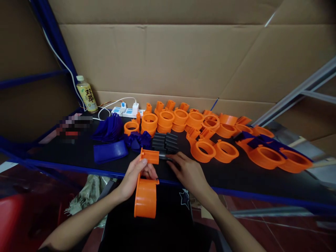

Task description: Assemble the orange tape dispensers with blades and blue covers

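My left hand (135, 175) is closed around an orange plastic ring part (146, 199), gripping the narrow neck between its wide ring and a short channel-shaped end. That part hangs over the front edge of the table, ring downward. A thin grey strip (164, 156) is pinched in my right hand (187, 171), its far end close to the channel end; I cannot tell whether they touch. Just beyond the fingers lie dark ribbed pieces (165, 141) in two columns. Left of these sit small blue plastic pieces (138, 140) and a flat blue panel (110, 152).
More orange ring parts (203, 151) stand in rows and stacks toward the back and right of the black table (178, 175). Blue curved sheets (109, 127), a white power strip (127, 112) with cables and a yellow-labelled bottle (87, 96) are at the back left. Cardboard (168, 59) walls the rear.
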The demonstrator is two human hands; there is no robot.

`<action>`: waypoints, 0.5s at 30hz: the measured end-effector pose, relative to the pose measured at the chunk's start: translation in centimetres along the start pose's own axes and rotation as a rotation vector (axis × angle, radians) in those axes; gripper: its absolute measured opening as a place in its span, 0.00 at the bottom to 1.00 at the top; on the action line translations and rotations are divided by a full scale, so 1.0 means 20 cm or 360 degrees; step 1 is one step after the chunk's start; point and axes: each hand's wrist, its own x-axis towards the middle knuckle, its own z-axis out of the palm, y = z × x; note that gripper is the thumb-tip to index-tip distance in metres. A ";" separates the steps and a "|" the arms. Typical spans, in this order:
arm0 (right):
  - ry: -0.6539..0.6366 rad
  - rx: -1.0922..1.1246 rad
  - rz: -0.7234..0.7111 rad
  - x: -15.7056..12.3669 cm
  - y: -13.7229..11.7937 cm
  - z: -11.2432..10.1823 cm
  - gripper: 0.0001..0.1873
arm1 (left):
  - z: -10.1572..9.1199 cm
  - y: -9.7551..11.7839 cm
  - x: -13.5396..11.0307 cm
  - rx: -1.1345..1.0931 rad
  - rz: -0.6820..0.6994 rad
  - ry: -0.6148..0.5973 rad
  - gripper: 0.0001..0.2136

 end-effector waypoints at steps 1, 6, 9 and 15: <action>-0.0003 -0.0037 0.0001 0.01 0.00 0.02 0.14 | 0.00 -0.01 0.00 0.0009 -0.0018 -0.0022 0.19; 0.0026 -0.0043 0.0028 0.03 0.01 0.03 0.14 | -0.01 -0.01 0.01 0.0071 -0.0048 -0.0068 0.18; 0.0020 -0.0005 0.0039 0.04 0.02 0.03 0.13 | -0.01 0.00 0.01 0.0096 -0.0032 -0.0082 0.16; -0.0011 0.0176 0.0053 0.06 0.05 0.03 0.08 | -0.01 0.00 0.01 0.0129 -0.0027 -0.0126 0.16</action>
